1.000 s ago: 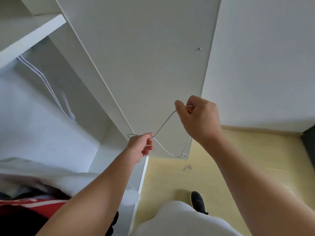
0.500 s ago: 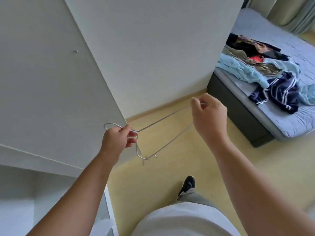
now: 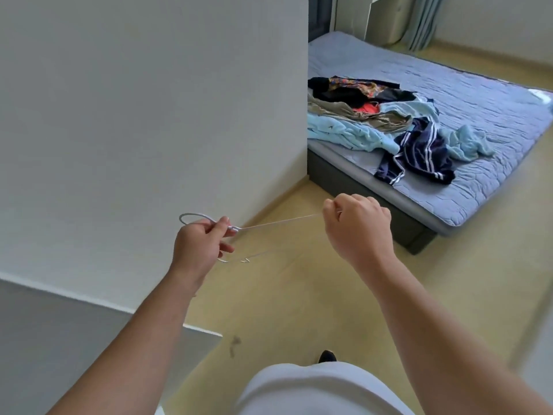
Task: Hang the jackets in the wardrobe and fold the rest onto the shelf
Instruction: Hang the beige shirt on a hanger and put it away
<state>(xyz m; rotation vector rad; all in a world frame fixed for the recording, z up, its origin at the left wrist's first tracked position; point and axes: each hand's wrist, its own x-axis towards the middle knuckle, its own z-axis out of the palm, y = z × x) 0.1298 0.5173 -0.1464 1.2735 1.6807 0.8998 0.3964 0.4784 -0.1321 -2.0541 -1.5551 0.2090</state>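
I hold a thin white wire hanger (image 3: 278, 223) flat in front of me, above the floor. My left hand (image 3: 200, 247) grips it at the neck, just below the hook that curls out to the left. My right hand (image 3: 357, 232) pinches the hanger's far shoulder end in a closed fist. On the bed to the upper right lies a heap of clothes: a navy jacket with white stripes (image 3: 419, 154), light blue garments (image 3: 344, 130), a khaki piece (image 3: 335, 110) and dark patterned items (image 3: 356, 88).
A white wall (image 3: 149, 100) fills the left, ending in a corner beside the bed (image 3: 478, 121). A white wardrobe panel edge (image 3: 89, 324) sits at lower left. Yellow wooden floor (image 3: 299, 295) lies between me and the bed. Curtains (image 3: 425, 19) hang at the far end.
My view has swung right, from the wardrobe interior to the bed with its clothes. Both hands have kept their grip on the hanger, which now lies flatter and more stretched out.
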